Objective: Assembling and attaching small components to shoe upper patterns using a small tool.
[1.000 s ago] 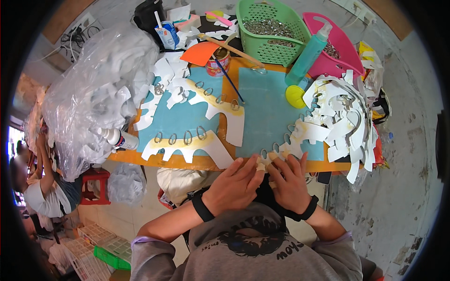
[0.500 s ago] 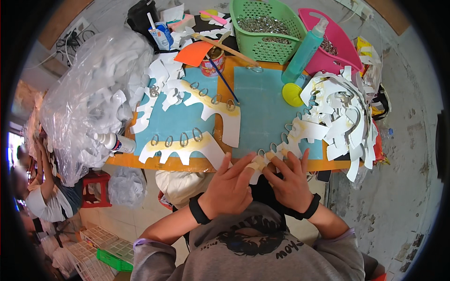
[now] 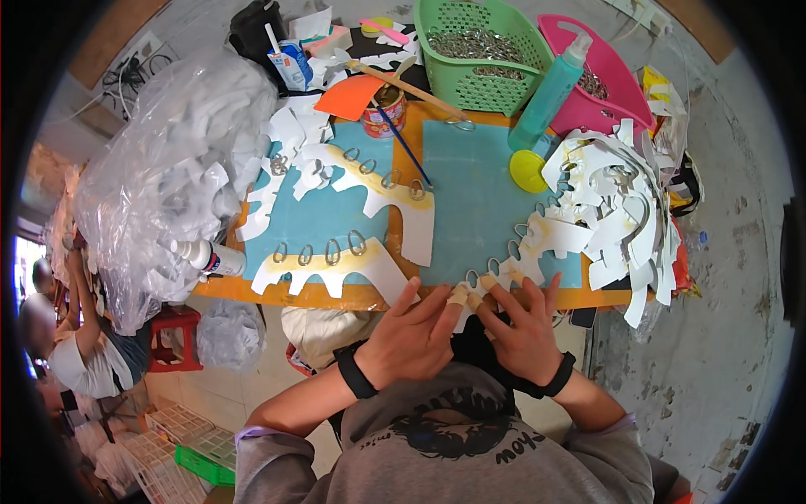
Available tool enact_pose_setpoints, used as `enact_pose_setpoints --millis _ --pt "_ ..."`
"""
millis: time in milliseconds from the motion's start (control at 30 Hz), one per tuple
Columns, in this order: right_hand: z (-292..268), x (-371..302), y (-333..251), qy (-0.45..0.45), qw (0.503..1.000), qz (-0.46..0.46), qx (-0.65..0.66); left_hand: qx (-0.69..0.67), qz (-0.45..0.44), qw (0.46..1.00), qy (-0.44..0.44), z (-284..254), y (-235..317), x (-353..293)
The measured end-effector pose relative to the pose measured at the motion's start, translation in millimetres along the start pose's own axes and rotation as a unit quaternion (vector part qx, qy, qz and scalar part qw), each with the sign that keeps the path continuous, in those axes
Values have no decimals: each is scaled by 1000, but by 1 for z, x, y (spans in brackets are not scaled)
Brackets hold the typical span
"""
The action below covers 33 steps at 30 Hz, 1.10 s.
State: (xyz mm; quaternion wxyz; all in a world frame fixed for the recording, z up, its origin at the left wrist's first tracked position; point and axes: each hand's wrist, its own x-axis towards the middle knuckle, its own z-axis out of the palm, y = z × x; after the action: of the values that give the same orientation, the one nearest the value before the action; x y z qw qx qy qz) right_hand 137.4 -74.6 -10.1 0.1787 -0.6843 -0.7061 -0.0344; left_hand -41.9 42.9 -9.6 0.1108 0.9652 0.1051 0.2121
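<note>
A white notched strip (image 3: 546,238) with yellowish glue and several metal rings along its edge reaches from the right pile to the table's front edge. My left hand (image 3: 411,333) pinches its near end, other fingers stretched out. My right hand (image 3: 524,334) grips the same end from the right, its outer fingers spread. Pale finger covers are on some fingertips of both hands. The exact spot between the fingertips is hidden. Left of my hands lies another glued strip (image 3: 323,274) with rings standing along its upper edge. A third ringed strip (image 3: 413,225) lies behind it.
Blue-green mats (image 3: 467,204) cover the orange table. Green (image 3: 483,91) and pink (image 3: 623,107) baskets of metal rings stand at the back. A brush lies on a glue tin (image 3: 385,120). White pieces (image 3: 628,206) pile up right; a large plastic bag (image 3: 159,168) bulges left, beside a white bottle (image 3: 220,259).
Both hands stay on the same strip. Their fingertips have shifted only slightly, with the right fingers a little lower; the whole view has moved marginally.
</note>
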Motion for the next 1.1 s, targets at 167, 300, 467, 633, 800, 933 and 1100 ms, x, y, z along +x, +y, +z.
enact_pose_setpoints --millis 167,300,467,633,800,933,1100 --pt "3 -2 -2 0 1000 11 15 -19 5 1000 14 1 -3 2" --pt "4 -1 -2 -11 999 22 24 -28 7 999 20 3 -4 3" --pt "5 -2 -1 -5 1000 7 11 -38 -1 999 25 3 -3 3" --pt "8 -4 -3 1 1000 10 -4 -26 9 999 38 8 -2 2" --pt "7 -4 -5 -5 1000 24 -4 -33 2 998 45 10 -2 3" --pt "7 -3 -7 -6 1000 27 -1 -35 -6 998 46 11 -2 2" --pt "7 -4 -6 -11 1000 27 2 -41 -17 998 38 4 -1 6"
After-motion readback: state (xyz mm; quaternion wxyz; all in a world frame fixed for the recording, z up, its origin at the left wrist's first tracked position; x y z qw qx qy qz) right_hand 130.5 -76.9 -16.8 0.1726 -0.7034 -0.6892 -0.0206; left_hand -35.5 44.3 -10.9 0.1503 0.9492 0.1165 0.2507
